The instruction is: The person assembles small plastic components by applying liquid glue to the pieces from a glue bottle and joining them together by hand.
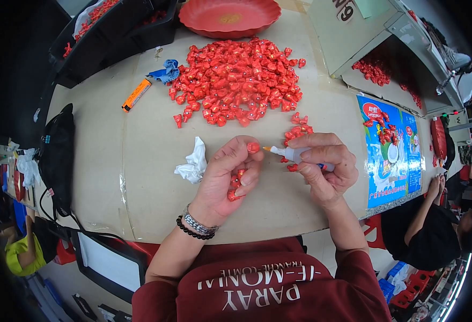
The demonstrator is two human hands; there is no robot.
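My left hand (224, 170) pinches one small red figure (253, 147) between thumb and forefinger. Several more red pieces (235, 185) lie tucked under its curled fingers. My right hand (330, 166) grips a slim white squeeze bottle (296, 154) with a narrow yellowish tip. That tip points left at the pinched piece, close to it; whether they touch, I cannot tell. Beyond both hands spreads a big heap of shiny red pieces (241, 80). A smaller string of loose ones (299, 129) lies just past my right hand.
Crumpled white tissue (194, 161) rests left of my hands. Farther off are an orange box cutter (137, 95), a blue rag (166, 71), a red scalloped dish (229, 19) and black bins (107, 40). A blue printed sheet (389, 155) lies at right, where a co-worker (423, 228) sits.
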